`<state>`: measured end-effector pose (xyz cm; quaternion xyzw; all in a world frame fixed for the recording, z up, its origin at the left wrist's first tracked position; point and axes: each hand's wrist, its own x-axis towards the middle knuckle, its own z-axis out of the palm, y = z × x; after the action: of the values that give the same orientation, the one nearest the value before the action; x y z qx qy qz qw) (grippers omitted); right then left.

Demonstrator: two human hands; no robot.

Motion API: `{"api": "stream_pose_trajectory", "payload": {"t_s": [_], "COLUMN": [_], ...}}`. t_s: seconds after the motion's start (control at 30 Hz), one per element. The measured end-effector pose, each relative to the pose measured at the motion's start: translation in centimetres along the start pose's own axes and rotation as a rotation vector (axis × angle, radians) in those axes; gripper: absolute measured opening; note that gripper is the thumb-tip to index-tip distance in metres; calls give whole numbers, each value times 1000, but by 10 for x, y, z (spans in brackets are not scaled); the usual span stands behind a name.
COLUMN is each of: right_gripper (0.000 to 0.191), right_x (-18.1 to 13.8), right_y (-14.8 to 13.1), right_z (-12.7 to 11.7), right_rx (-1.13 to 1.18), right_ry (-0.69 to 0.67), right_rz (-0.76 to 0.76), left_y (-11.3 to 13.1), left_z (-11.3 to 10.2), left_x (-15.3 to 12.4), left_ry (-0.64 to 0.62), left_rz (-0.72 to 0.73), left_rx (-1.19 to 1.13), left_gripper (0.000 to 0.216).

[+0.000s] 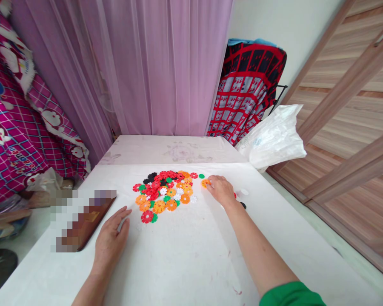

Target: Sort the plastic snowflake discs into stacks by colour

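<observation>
The orange disc (pixel 205 183) sits at the fingertips of the right hand (pixel 221 192), just right of a pile of notched discs (pixel 169 189) on the table (pixel 178 255). It looks like thin plastic, so it is probably very light, fairly stiff and a little slick, not easily broken by an ordinary pinch. The best hold is likely across opposite edges, where the notches give the thumb and forefinger some bite; lying flat, it may slide before it lifts.

The right hand's fingers (pixel 212 179) are drawn close together at the disc's near side, the thumb below the forefinger. Whether they pinch it or merely touch it, I cannot tell. That hand is palm down, its forearm slanting in from the lower right. A few more pieces show beside it, among them a black piece (pixel 243 205), partly hidden by the wrist.

The left hand (pixel 111 236) holds nothing visible; its fingers are loosely extended, with the thumb apart, over the table. It is near the pile's left side but not touching it. A brown case (pixel 94 227), partly blurred out, lies to its left. Beyond the far right edge is a white plastic bag (pixel 271 138).
</observation>
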<state>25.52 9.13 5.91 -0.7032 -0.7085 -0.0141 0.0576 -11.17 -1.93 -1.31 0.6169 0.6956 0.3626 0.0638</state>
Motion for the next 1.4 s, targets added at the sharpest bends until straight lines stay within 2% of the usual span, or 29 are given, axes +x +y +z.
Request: {"api": "stream_pose_trajectory", "payload": {"t_s": [0.13,0.27,0.6,0.73,0.8,0.93,1.07,1.27,1.4], "right_gripper": [30,35,35,29,27,35,40,35,37], "right_x": [-12,-13,-9,-10,-7,4,15,23,20], "right_y": [2,-5,-13,-35,-51,-79,-94,-105,-97], "right_z": [-4,-4,-5,1,7,13,11,7,4], "right_rx": [-56,-134,-95,59,107,96,79,67,89], "right_ry": [-119,-229,-218,-148,-125,-115,-156,-227,-187], "right_rz": [40,2,6,-45,-23,63,100,112,97], "left_y": [-1,-1,4,4,3,1,2,1,0], "left_z": [1,1,-1,-1,0,0,0,-1,0], "left_x": [0,2,1,1,1,1,1,2,2], "left_ry": [5,9,7,12,9,15,18,-10,-6], "left_rz": [19,31,14,11,15,18,15,18,17], "left_rx": [-6,-19,-23,-31,-34,-31,-27,-18,-16], "left_gripper": [39,38,40,39,38,37,37,39,39]}}
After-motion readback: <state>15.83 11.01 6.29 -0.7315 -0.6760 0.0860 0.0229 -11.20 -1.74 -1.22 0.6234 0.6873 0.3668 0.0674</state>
